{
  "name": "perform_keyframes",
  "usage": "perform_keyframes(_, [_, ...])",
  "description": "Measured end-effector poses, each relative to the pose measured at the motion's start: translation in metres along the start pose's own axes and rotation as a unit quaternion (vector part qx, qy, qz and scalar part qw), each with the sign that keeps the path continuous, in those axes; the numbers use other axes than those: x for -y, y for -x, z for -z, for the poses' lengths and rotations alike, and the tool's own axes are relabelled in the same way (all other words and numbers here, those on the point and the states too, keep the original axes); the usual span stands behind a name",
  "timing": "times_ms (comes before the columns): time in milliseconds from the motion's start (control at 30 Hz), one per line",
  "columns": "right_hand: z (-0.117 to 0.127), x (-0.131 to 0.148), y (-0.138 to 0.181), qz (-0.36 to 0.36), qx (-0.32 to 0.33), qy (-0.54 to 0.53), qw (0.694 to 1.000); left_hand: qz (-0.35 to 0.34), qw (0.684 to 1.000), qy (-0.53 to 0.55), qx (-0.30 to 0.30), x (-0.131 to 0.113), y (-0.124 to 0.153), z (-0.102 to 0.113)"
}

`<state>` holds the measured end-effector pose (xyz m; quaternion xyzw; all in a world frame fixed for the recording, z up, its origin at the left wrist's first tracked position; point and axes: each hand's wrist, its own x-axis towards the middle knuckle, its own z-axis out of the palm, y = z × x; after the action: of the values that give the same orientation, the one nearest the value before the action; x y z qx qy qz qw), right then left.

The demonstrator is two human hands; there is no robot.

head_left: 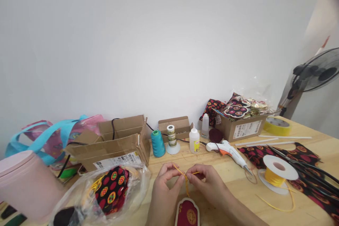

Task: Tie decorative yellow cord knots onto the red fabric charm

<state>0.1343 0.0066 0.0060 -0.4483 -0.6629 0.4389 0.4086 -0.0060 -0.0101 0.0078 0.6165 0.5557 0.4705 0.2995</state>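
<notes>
Between both hands runs a thin yellow cord (186, 188), pinched where its strands cross. My left hand (167, 187) holds it between thumb and fingers, with one strand crossing over the fingertips. Close beside it, my right hand (205, 180) pinches the other side, and a short end of cord sticks out at its fingers. Below the hands lies a dark red fabric piece (186, 215) with a cream edge and a gold round motif, joined to the cord at its top. Its lower part is cut off by the frame edge.
A spool of yellow cord (277, 173), scissors (304, 164) on patterned cloth and a white glue gun (230, 153) lie to the right. Behind stand a teal thread cone (158, 144) and a glue bottle (194, 141). Left are a plastic bag (140, 180), a cardboard box (119, 144) and a pink bin (29, 187).
</notes>
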Motion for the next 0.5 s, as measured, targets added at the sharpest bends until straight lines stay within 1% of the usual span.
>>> perform_keyframes(133, [0.000,0.000,0.000,0.016,-0.008,0.026,0.999,0.002,1.000,0.021,0.017,-0.006,0.002,0.000])
perform_keyframes(233, [0.000,-0.001,-0.001,0.014,-0.014,0.033,0.999,0.009,0.999,0.032,0.016,-0.009,0.002,-0.002])
perform_keyframes(400, [0.000,-0.003,-0.001,0.007,-0.011,0.028,1.000,0.025,0.998,0.052,0.001,-0.003,-0.001,-0.004])
perform_keyframes(500, [0.000,-0.001,-0.001,0.001,-0.008,0.009,1.000,0.039,0.995,0.088,0.020,0.002,-0.002,-0.004])
